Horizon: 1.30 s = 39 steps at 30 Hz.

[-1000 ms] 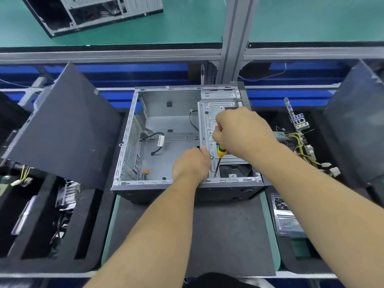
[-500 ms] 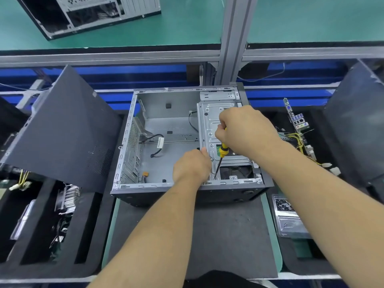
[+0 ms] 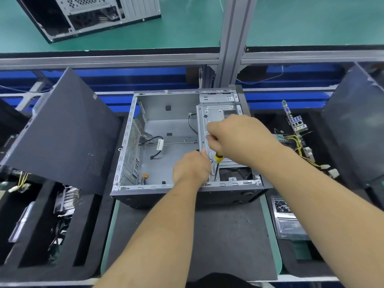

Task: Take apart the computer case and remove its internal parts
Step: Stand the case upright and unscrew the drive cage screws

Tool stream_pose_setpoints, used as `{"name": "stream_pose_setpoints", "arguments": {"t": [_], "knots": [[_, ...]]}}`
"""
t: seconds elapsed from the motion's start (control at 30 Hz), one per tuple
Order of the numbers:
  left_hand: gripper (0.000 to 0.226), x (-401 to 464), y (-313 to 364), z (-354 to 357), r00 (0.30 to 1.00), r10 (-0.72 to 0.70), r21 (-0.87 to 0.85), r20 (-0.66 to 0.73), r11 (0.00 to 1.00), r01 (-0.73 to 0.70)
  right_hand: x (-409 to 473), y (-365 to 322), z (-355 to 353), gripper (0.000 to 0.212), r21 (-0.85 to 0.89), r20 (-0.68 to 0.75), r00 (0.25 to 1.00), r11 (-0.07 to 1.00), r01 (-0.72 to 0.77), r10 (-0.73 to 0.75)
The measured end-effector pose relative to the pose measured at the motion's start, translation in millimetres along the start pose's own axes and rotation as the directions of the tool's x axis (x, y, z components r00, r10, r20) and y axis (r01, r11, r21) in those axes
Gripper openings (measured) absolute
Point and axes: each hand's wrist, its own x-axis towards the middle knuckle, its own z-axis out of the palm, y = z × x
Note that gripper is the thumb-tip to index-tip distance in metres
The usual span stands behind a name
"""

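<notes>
The computer case [image 3: 166, 129] lies on its side on a dark mat, w/ the open side facing up. Outside is black, inside is bare grey metal. The main bay is almost empty: only a black cable [image 3: 154, 142] w/ a white tag and a small orange connector [image 3: 144, 176] near the front-left corner. On the right side sits a grey metal drive cage [image 3: 216, 113], fixed in the case.
</notes>
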Motion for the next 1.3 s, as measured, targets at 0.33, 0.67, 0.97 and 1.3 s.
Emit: {"name": "stream_pose_setpoints", "arguments": {"t": [0.33,0.67,0.97,1.3], "knots": [[0.054,-7,1,-2,1.000,-0.007,-0.010,-0.009,1.000,0.007,-5,-9,-27,0.016,-0.113,0.392,0.917,0.993,-0.035,0.077],[0.036,-10,1,-6,1.000,-0.008,0.035,0.016,0.999,0.007,-10,-16,-21,0.017,0.013,0.295,0.951,0.995,-0.097,0.089],[0.022,-10,1,-7,1.000,0.020,0.021,-0.003,1.000,-0.020,-10,-20,-32,0.010,0.079,0.381,0.922,0.996,0.044,-0.070],[0.036,-6,3,-3,1.000,0.029,0.061,0.009,0.998,-0.030,-14,-12,-34,0.026,0.230,0.398,0.912,0.973,0.000,-0.094]]}}
